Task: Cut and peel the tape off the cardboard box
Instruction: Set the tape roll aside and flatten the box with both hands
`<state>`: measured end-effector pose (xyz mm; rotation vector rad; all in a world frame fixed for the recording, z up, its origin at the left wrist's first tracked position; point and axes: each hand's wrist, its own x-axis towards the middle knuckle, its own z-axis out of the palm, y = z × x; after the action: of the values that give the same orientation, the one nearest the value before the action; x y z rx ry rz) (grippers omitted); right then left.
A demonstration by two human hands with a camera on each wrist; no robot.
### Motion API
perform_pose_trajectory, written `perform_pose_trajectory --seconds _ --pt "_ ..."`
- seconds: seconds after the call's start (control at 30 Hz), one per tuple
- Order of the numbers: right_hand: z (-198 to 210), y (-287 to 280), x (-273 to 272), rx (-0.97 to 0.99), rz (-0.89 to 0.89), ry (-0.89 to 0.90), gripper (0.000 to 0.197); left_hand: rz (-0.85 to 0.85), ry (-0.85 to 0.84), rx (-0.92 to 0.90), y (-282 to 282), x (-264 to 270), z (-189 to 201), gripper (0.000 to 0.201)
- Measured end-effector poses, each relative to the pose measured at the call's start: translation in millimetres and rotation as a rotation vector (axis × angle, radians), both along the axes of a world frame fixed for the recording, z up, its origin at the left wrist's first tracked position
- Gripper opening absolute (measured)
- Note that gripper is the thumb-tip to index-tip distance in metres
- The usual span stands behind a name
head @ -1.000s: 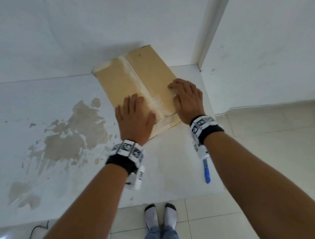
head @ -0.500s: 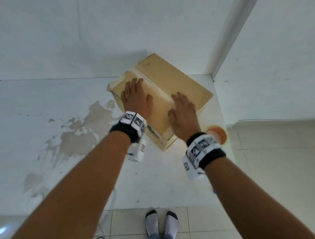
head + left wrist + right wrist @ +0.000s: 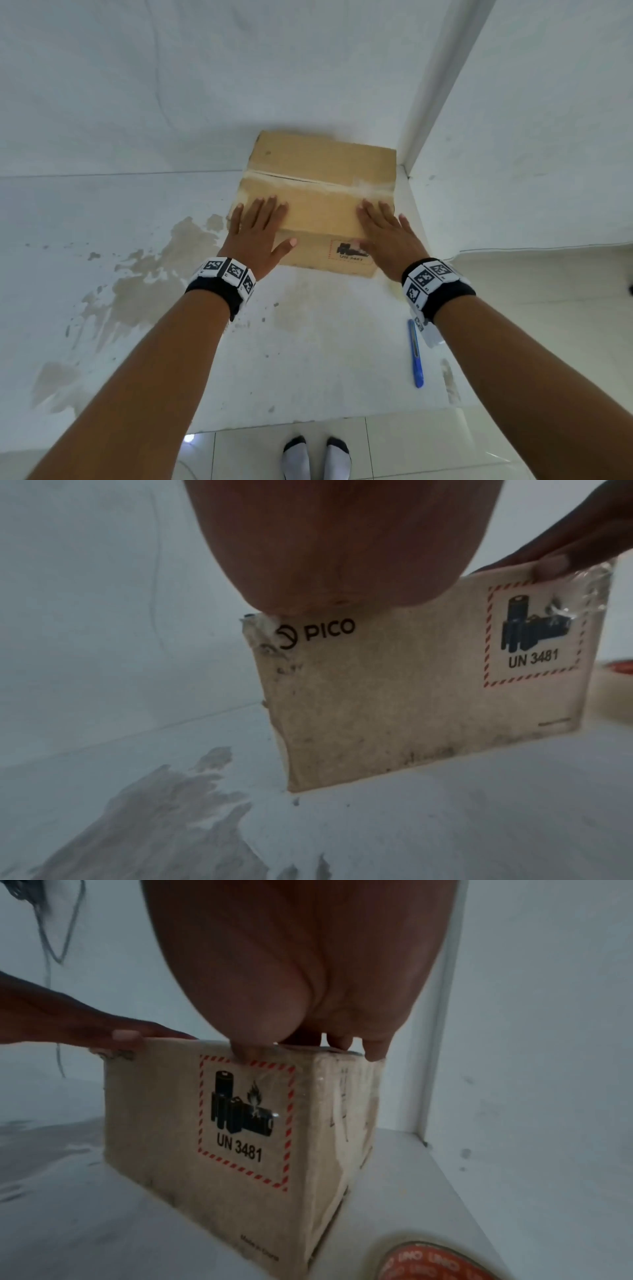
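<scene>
The cardboard box (image 3: 318, 192) has been turned square since the earlier frame — its long side now faces near, at the far right of the white surface (image 3: 308, 359). The left hand (image 3: 257, 233) and right hand (image 3: 387, 233) are laid flat, fingers straight and slightly spread, on the near corners. A blue cutter (image 3: 415, 353) lies near right.

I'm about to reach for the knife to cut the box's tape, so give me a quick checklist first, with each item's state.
1. Cardboard box flat on the table: ok.
2. Taped seam faces up, reachable: ok.
3. Left hand flat on the near left corner, steadying: ok.
4. Right hand free to let go; it holds nothing: ok.
5. Blue utility knife lies on the table beside the right wrist: ok.
6. Blade out or retracted: cannot tell.
</scene>
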<state>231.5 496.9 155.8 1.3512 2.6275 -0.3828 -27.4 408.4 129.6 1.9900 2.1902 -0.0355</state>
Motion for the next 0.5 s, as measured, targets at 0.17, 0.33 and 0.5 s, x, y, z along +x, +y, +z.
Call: perform_pose_trajectory --seconds 0.17,0.33,0.5 --pt "-9 15 0 0.025 -0.073 0.065 0.062 0.089 -0.069 0.086 6 17 5 0.053" --pt "-16 25 -2 0.030 -0.137 0.103 0.061 0.156 -0.051 0.100 11 30 7 0.051" --pt "-17 25 -1 -0.007 -0.135 0.100 0.061 0.156 -0.073 0.065 15 30 11 0.052"
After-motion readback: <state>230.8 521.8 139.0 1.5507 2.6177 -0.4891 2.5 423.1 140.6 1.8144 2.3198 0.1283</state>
